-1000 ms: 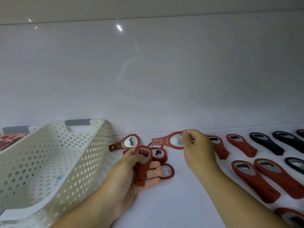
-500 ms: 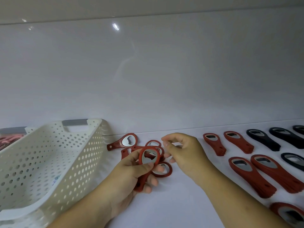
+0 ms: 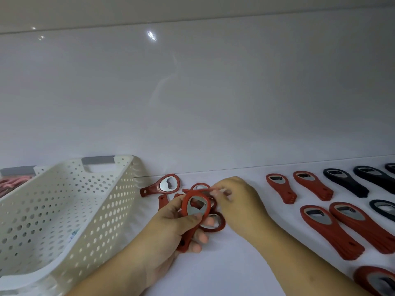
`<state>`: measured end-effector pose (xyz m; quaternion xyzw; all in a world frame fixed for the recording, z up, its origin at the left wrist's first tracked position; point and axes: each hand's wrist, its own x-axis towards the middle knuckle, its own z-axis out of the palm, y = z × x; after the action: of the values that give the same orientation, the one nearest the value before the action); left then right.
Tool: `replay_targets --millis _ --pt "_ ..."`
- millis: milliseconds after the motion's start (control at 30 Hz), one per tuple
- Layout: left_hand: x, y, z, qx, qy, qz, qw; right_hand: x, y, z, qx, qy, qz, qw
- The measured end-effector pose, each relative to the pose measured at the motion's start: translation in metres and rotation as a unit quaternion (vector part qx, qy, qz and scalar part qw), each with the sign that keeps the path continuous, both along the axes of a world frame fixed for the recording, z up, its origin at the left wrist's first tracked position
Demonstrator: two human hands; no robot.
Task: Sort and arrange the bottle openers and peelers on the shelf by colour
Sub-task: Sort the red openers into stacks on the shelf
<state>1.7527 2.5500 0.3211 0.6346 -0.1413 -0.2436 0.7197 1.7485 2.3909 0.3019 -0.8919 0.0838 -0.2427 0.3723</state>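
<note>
the step in hand is gathering the loose red round-headed openers. the left hand (image 3: 171, 229) grips one red opener (image 3: 195, 207) by its handle, thumb on the metal, head up. the right hand (image 3: 239, 201) is just behind it and to its right, over the small pile (image 3: 215, 223) of the same openers, which lies on the shelf (image 3: 235, 270) between the two hands. its fingertips (image 3: 223, 191) are blurred, so i cannot tell if they pinch a piece from the pile or only touch it. one single opener (image 3: 164, 185) lies beyond the left hand, beside the white basket (image 3: 126, 167). to the right of the right hand, the red rows (image 3: 280, 189) and black rows (image 3: 344, 181) are already laid out. i judge the next move calls for a firm pinch on one piece, then joining it to the one in the left hand. one second ago the right hand held an opener by its head farther to the right; now it has come in over the pile, and the left hand has lifted its opener higher.
</note>
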Motion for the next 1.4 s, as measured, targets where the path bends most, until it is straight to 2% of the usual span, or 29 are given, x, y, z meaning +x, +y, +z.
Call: replay_targets --millis 100,167,267,333,433,500,533,600,633,700,800,967,1067,1133,1233,1300,1333,1400 --pt "0.0 0.0 0.001 -0.006 0.013 0.008 1.0 -0.003 -0.014 0.012 0.1 -0.067 -0.106 0.987" --pt "0.001 0.0 0.001 -0.015 0.028 0.015 0.999 -0.005 -0.022 0.017 0.189 -0.091 -0.128 0.969" --pt "0.003 -0.001 0.0 -0.016 0.049 0.014 0.999 -0.01 -0.02 0.025 0.332 -0.073 -0.04 0.939" --pt "0.005 -0.001 0.0 -0.01 0.061 0.003 0.998 -0.015 -0.013 0.028 0.37 -0.025 0.044 0.928" --pt "0.002 0.0 0.002 -0.012 0.046 -0.021 0.999 -0.02 -0.002 0.029 0.335 0.042 0.121 0.934" --pt "0.001 0.0 0.002 -0.001 0.032 -0.025 0.999 -0.017 -0.002 0.024 0.345 0.037 0.117 0.931" --pt "0.001 0.0 0.002 0.003 0.03 -0.018 0.999 -0.015 -0.004 0.019 0.324 0.029 0.093 0.941" --pt "0.002 0.0 0.001 -0.006 0.034 0.009 0.999 -0.01 -0.009 0.011 0.149 0.023 0.031 0.988" --pt "0.003 0.0 0.001 -0.013 0.041 0.025 0.999 -0.009 -0.012 0.007 0.051 0.035 0.025 0.998" --pt "0.005 0.0 0.0 -0.039 0.061 0.056 0.996 -0.009 -0.012 0.003 -0.059 0.081 0.062 0.993" --pt "0.007 -0.001 -0.001 -0.059 0.08 0.077 0.992 -0.006 -0.008 0.0 -0.137 0.153 0.094 0.974" --pt "0.006 -0.001 -0.002 -0.04 0.052 0.063 0.996 -0.001 -0.007 -0.005 -0.12 0.112 0.069 0.984" --pt "0.011 0.0 -0.005 -0.029 0.052 0.059 0.997 0.0 -0.008 -0.005 -0.1 0.056 0.054 0.992" --pt "0.022 -0.006 -0.005 -0.005 0.045 0.058 0.997 0.0 -0.011 0.003 -0.05 -0.02 -0.008 0.999" --pt "0.038 -0.004 -0.013 0.031 -0.05 0.066 0.996 -0.008 -0.018 0.02 0.097 -0.123 -0.099 0.983" --pt "0.043 0.002 -0.02 -0.008 -0.095 0.039 0.995 -0.014 -0.019 0.027 0.185 -0.144 -0.075 0.969" --pt "0.043 0.005 -0.02 -0.02 -0.082 0.021 0.996 -0.016 -0.017 0.029 0.205 -0.141 -0.037 0.968" --pt "0.032 0.007 -0.015 -0.012 -0.082 -0.045 0.996 -0.019 -0.008 0.031 0.194 -0.106 0.052 0.974"
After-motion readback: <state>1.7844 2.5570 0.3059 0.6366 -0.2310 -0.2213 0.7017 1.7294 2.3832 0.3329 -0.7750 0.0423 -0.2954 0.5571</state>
